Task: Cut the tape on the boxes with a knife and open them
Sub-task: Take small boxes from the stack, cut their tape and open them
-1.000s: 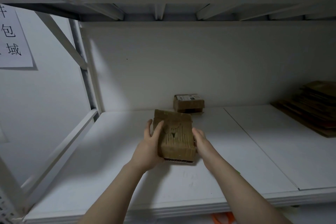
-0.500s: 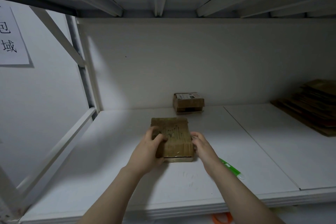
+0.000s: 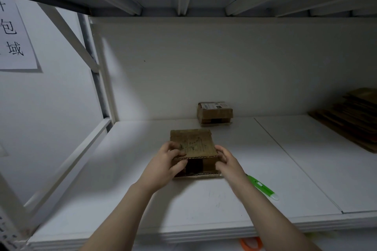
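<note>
Two hands on one cardboard box [image 3: 192,144], mid-shelf. Left hand [image 3: 163,164] grips the near left corner, fingers curled over the top face and thumb on the near side. Right hand [image 3: 228,161] grips the near right corner, fingers curled round the edge. The box is low on the white shelf [image 3: 204,210]; can't tell if it rests fully on it. Top face is scuffed, with a dark tape strip down the near side. Green knife [image 3: 263,188] lies flat on the shelf at 4 o'clock from the box, just beside the right wrist. Smaller second box [image 3: 214,114] is at 1 o'clock by the back wall, white label on top. Flattened cardboard stack [image 3: 350,118] is at 2 o'clock, far right. Paper sign [image 3: 14,34] with handwritten characters is at 10 o'clock on the side wall. Orange item [image 3: 251,243] sits below the shelf edge at 5 o'clock, unidentifiable.
</note>
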